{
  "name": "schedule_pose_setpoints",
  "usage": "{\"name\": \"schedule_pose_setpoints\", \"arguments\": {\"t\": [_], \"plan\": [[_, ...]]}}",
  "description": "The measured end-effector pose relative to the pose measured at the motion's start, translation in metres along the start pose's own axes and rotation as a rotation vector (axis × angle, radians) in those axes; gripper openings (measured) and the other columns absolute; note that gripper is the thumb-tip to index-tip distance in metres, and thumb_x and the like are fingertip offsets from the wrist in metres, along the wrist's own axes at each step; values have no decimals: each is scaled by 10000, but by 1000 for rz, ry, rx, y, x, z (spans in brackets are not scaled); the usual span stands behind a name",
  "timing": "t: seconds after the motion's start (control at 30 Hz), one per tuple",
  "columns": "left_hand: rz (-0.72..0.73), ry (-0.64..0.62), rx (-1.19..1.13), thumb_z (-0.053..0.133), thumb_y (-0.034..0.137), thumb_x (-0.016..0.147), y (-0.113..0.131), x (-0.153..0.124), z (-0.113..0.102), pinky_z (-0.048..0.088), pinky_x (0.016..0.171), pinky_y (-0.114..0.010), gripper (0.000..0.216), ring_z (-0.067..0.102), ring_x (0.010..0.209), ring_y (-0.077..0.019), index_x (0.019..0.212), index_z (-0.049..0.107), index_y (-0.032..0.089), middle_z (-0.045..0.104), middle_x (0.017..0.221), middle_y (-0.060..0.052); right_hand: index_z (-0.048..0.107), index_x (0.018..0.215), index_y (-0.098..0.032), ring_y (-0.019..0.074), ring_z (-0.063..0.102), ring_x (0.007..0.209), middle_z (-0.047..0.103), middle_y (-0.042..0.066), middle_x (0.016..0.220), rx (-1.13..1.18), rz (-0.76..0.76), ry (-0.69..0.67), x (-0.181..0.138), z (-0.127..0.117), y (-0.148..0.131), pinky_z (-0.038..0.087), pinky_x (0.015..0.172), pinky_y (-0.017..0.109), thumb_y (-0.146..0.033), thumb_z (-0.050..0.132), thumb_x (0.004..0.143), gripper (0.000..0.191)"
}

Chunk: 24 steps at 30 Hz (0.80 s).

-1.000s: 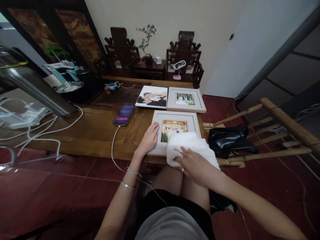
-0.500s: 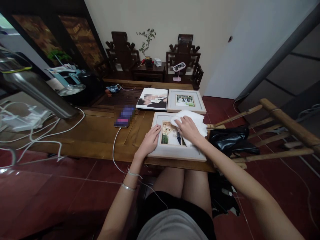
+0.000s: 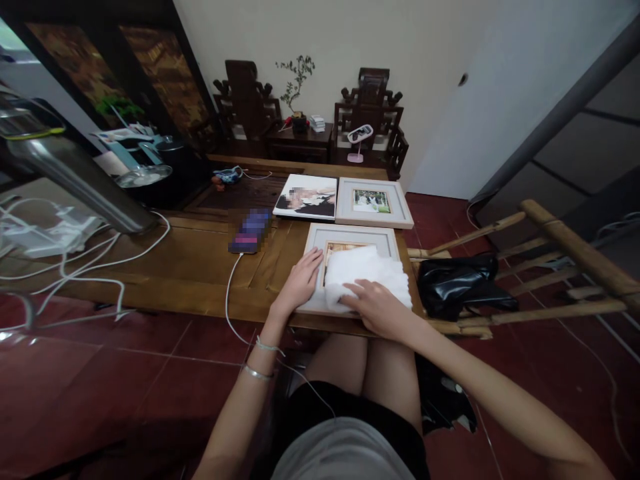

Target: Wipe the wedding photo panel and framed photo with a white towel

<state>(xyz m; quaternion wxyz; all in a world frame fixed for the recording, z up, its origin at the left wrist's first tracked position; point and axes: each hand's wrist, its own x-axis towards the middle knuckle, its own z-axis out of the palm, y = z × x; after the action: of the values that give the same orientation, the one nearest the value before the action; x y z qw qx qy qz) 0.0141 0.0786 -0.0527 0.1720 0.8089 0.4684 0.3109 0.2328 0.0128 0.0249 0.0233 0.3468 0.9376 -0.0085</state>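
Note:
A light-coloured picture frame (image 3: 353, 233) lies flat at the front edge of the wooden table (image 3: 195, 280). My left hand (image 3: 301, 280) rests on its left side with the fingers stretched out flat. In my right hand (image 3: 376, 307) is a white cloth (image 3: 367, 270), pressed down on the lower part of the frame and covering most of the photo. Behind it lie a second framed photo (image 3: 371, 200) and, to the left, a white-edged photo panel (image 3: 307, 195).
A charging phone (image 3: 247, 233) lies to the left, its white cable running down to my lap. Farther left are a steel flask (image 3: 80, 173) and a tangle of white cables (image 3: 65, 250). A bamboo chair (image 3: 560, 267) holding a black bag (image 3: 457, 283) stands on the right.
My right hand has drawn the white cloth from the frame's upper right down toward its near edge, covering more of the photo. My left hand has stayed in place.

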Motion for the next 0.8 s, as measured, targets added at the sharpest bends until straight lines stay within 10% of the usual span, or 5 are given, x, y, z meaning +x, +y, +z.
{"name": "schedule_pose_setpoints", "arguments": {"t": [0.8], "plan": [[-56,120,-218,263,379,979,11,-1,-9,215,1161,-363,517,297,1383,-192,1415,344,113,358,1480,-123,627,1034,-153,289,448,1053,564,127,1157,-271,24,190,96,13,24,368,790,401,-148,395,929,255]]}}
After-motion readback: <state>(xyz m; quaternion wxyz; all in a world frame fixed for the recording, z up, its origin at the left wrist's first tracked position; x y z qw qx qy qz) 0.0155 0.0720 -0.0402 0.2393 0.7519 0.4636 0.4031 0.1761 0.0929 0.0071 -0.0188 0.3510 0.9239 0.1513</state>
